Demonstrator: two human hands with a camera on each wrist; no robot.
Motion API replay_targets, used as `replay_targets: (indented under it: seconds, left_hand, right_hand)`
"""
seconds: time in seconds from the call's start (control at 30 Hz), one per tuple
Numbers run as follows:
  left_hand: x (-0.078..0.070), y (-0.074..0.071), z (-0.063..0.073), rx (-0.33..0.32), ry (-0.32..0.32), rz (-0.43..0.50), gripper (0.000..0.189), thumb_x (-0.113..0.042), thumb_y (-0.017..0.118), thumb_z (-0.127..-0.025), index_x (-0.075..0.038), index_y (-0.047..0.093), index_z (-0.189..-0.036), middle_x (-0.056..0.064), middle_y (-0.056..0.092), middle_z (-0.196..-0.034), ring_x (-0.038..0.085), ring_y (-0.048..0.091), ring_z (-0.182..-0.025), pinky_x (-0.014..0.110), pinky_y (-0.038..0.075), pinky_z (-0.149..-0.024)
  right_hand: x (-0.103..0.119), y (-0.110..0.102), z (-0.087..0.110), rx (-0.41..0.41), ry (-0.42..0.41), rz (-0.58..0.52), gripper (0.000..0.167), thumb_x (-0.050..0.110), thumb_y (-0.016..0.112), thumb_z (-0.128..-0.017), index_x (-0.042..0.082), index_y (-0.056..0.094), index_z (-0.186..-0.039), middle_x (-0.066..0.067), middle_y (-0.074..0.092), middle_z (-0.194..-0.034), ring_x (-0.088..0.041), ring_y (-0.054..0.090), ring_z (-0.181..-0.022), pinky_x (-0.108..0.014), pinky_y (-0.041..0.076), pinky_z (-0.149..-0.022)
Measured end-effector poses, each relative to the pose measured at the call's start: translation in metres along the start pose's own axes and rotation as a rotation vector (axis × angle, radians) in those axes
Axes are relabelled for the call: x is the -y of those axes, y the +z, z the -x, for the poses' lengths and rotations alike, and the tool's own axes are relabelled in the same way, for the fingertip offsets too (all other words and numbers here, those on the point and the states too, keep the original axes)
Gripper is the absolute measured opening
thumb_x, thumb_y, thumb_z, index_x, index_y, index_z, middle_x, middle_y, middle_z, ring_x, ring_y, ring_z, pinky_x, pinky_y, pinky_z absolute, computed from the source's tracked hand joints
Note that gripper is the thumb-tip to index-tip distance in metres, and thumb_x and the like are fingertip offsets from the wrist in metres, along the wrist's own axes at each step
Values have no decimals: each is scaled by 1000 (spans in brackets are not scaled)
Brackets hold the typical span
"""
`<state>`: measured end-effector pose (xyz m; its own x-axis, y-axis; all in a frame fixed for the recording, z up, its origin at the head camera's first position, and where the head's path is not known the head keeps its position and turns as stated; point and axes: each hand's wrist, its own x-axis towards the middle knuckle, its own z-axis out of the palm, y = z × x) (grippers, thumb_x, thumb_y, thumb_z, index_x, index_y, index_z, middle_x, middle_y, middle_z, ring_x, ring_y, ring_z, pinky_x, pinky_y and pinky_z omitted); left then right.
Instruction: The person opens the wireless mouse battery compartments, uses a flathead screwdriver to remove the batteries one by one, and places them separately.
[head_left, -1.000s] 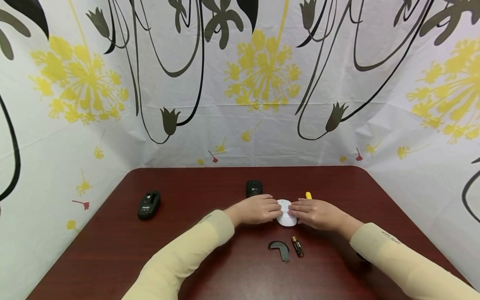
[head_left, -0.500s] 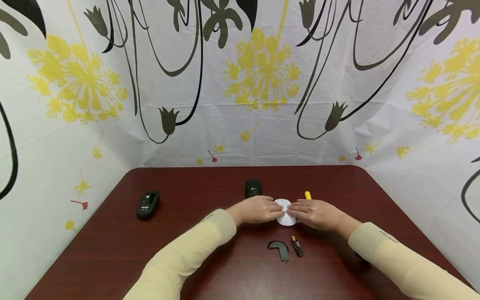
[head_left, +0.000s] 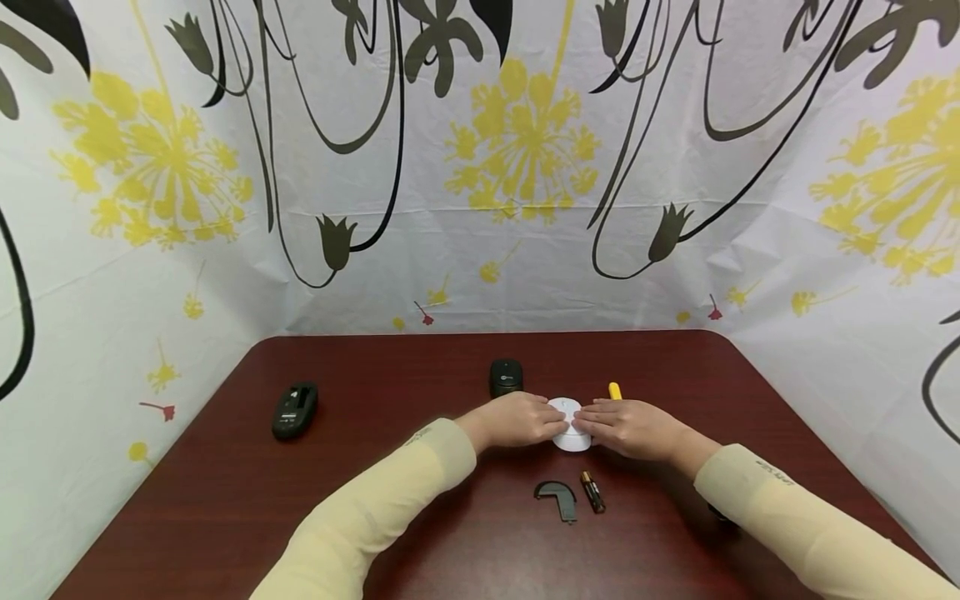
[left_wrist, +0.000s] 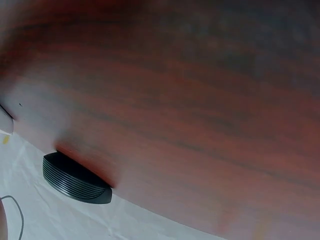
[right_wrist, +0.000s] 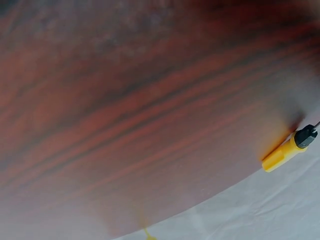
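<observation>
A white, round, disc-like device (head_left: pixel 572 442) lies on the dark red table between the two hands in the head view. From its left side my left hand (head_left: pixel 517 419) reaches over, fingertips touching its top. My right hand (head_left: pixel 630 427) does the same from the right, its fingers laid fairly straight on the top face. Both thumbs are hidden. Nearer the front edge lie a grey, curved cover piece (head_left: pixel 558 500) and a small cylindrical battery (head_left: pixel 592 492). In the left wrist view, a sliver of white (left_wrist: pixel 5 121) shows at the left edge.
Behind my left hand stands a black computer mouse (head_left: pixel 506 377), ribbed in the left wrist view (left_wrist: pixel 75 181). A yellow-handled screwdriver (right_wrist: pixel 284 152) lies beyond my right hand. Another black mouse-like device (head_left: pixel 295 410) rests at the left of the table (head_left: pixel 187 517). Patterned cloth hangs behind.
Hands and white device keep nearly the same place. The whole head view has shifted very slightly.
</observation>
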<state>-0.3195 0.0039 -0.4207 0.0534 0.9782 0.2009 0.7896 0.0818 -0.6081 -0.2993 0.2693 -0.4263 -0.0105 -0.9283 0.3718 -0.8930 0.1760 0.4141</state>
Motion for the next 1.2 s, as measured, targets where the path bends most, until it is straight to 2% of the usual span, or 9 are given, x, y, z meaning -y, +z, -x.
replay_targets:
  seconds: [0.27, 0.4, 0.63, 0.9, 1.07, 1.2]
  left_hand:
    - [-2, -2, 2, 54, 18, -65, 30, -15, 51, -102, -9, 63, -128, 2, 65, -122, 9, 59, -113, 26, 45, -98]
    - [-1, -4, 6, 45, -4, -53, 30, -14, 52, -101, -8, 62, -129, 3, 64, -124, 9, 59, -115, 26, 44, -99]
    - [0, -4, 13, -6, -59, -8, 31, -13, 55, -100, -5, 60, -130, 5, 63, -127, 10, 58, -116, 24, 44, -99]
    - [1, -14, 19, -103, -174, 95, 34, -16, 60, -98, -5, 60, -130, 4, 63, -126, 9, 62, -109, 23, 46, -96]
    - [0, -21, 24, -177, -244, 149, 34, -17, 63, -95, -5, 62, -128, 4, 66, -122, 10, 63, -107, 22, 46, -95]
    - [-2, -28, 29, -239, -290, 182, 37, -17, 67, -93, -4, 63, -127, 5, 67, -119, 10, 64, -106, 21, 47, -94]
  right_hand:
    - [0, 1, -2, -10, 5, 9, 45, 22, 30, -108, -2, 69, -113, -13, 71, -108, -20, 68, -96, -40, 56, -80]
    - [1, 1, -4, -15, 23, 12, 46, 23, 30, -108, -2, 67, -116, -12, 70, -109, -21, 68, -98, -40, 56, -81]
    - [3, -2, -7, -35, 47, 38, 46, 19, 25, -108, -5, 63, -121, -15, 68, -114, -22, 67, -101, -39, 56, -80]
    - [9, -10, -13, -62, 133, 48, 47, 18, 21, -109, -6, 58, -125, -15, 64, -123, -24, 67, -100, -39, 56, -80]
    - [12, -12, -18, -68, 198, -7, 47, 22, 24, -108, -6, 54, -130, -15, 62, -127, -24, 66, -103, -38, 56, -80]
    - [14, -15, -27, -105, 236, -60, 46, 22, 27, -107, -6, 53, -132, -15, 62, -125, -24, 64, -106, -37, 56, -80]
